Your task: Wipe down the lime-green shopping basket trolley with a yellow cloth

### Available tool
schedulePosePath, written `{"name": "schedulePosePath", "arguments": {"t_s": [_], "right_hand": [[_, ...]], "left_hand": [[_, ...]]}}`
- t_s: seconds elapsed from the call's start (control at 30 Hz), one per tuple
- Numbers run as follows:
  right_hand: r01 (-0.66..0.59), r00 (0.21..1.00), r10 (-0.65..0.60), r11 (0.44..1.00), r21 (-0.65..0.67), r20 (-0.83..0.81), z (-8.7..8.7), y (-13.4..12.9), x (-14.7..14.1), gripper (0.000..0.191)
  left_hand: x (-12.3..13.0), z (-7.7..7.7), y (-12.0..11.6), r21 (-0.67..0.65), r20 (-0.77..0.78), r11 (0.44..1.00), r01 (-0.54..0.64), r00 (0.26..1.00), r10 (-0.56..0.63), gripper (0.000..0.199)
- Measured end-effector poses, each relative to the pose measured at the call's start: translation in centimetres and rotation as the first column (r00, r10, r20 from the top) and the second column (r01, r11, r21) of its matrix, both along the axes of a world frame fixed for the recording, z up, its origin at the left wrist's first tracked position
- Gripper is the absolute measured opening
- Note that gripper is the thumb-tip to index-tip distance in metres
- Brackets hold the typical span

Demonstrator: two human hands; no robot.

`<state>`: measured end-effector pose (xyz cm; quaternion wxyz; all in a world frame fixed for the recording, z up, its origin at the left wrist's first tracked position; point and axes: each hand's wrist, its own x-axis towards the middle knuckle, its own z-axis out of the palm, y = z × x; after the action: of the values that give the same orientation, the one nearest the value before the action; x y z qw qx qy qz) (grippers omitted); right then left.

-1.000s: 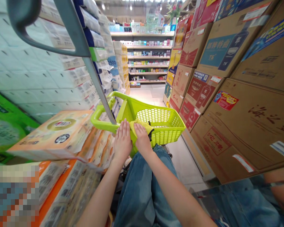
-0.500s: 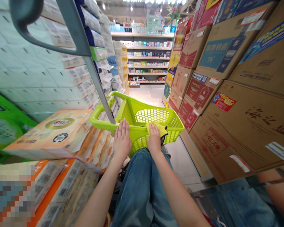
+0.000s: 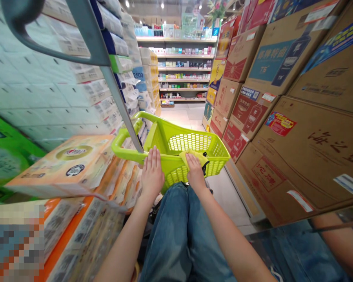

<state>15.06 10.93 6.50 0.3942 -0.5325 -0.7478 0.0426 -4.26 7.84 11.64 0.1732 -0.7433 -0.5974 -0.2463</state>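
Observation:
A lime-green shopping basket (image 3: 159, 147) with perforated sides stands in front of my knees. My left hand (image 3: 153, 172) rests flat against its near rim, fingers stretched out, beside the foot of the metal handle bar (image 3: 122, 105). Farther right on the same rim, my right hand (image 3: 195, 172) presses a yellow cloth (image 3: 186, 156) with its fingers. The cloth drapes over the rim, and a dark edge shows at its right side. The right thumb is hidden.
A grey handle grip (image 3: 61, 56) looms at upper left. Packs of tissue (image 3: 64, 160) are stacked along the left. Tall cardboard cartons (image 3: 317, 145) line the right side. Stocked shelves (image 3: 184, 68) stand at the end of the tiled aisle (image 3: 191, 117).
My right hand has shifted slightly to the right along the basket rim with the cloth under its fingers. The left hand stays almost in place.

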Motion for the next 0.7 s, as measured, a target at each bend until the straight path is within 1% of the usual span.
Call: {"name": "schedulePosePath", "arguments": {"t_s": [0.07, 0.1, 0.17, 0.23, 0.3, 0.33, 0.4, 0.47, 0.5, 0.53, 0.6, 0.7], "right_hand": [[0.04, 0.999, -0.04, 0.999, 0.005, -0.003, -0.6, 0.1, 1.8, 0.083], [0.056, 0.998, -0.056, 0.998, 0.003, -0.005, -0.7, 0.1, 2.2, 0.083], [0.098, 0.995, -0.098, 0.995, -0.024, -0.012, -0.4, 0.1, 1.9, 0.082], [0.136, 0.99, -0.138, 0.988, -0.078, -0.011, 0.6, 0.1, 0.3, 0.078], [0.119, 0.993, -0.12, 0.985, -0.127, 0.0, 2.0, -0.1, -2.4, 0.075], [0.08, 0.997, -0.081, 0.987, -0.139, 0.005, 2.6, -0.2, -3.9, 0.075], [-0.025, 1.0, 0.026, 0.992, -0.121, 0.003, 3.8, -0.5, -6.6, 0.076], [-0.091, 0.996, 0.09, 0.992, -0.093, -0.016, 4.4, -0.7, -8.4, 0.077], [-0.108, 0.994, 0.106, 0.991, -0.084, -0.025, 4.4, -0.7, -8.7, 0.077], [-0.12, 0.993, 0.118, 0.99, -0.079, -0.029, 4.3, -0.7, -8.8, 0.078], [-0.136, 0.991, 0.135, 0.988, -0.066, -0.022, 3.6, -0.5, -7.9, 0.08], [-0.115, 0.993, 0.115, 0.993, -0.033, 0.002, 2.0, -0.3, -5.0, 0.085]], "left_hand": [[0.1, 0.0, 0.0, -0.006, 0.009, 1.0, -0.002, 1.0, 0.002, 0.084], [0.1, 0.0, 0.0, -0.009, 0.011, 1.0, -0.006, 1.0, 0.006, 0.084], [0.2, 0.0, 0.0, -0.008, 0.01, 1.0, -0.014, 1.0, 0.014, 0.083], [0.2, -0.1, 0.1, -0.005, 0.009, 1.0, -0.017, 1.0, 0.017, 0.083], [0.2, -0.2, 0.2, -0.001, 0.011, 1.0, -0.017, 1.0, 0.017, 0.083], [0.2, -0.3, 0.3, 0.003, 0.012, 1.0, -0.019, 1.0, 0.019, 0.083], [0.2, -0.5, 0.4, 0.011, 0.017, 1.0, -0.029, 0.999, 0.029, 0.078], [0.2, -0.7, 0.5, 0.017, 0.022, 0.999, -0.042, 0.999, 0.042, 0.072], [0.2, -0.7, 0.5, 0.019, 0.021, 0.999, -0.046, 0.999, 0.045, 0.071], [0.2, -0.7, 0.5, 0.017, 0.016, 0.999, -0.045, 0.999, 0.045, 0.072], [0.2, -0.6, 0.4, 0.013, 0.006, 0.999, -0.038, 0.999, 0.038, 0.077], [0.2, -0.4, 0.3, 0.006, 0.013, 1.0, -0.023, 1.0, 0.023, 0.085]]}}
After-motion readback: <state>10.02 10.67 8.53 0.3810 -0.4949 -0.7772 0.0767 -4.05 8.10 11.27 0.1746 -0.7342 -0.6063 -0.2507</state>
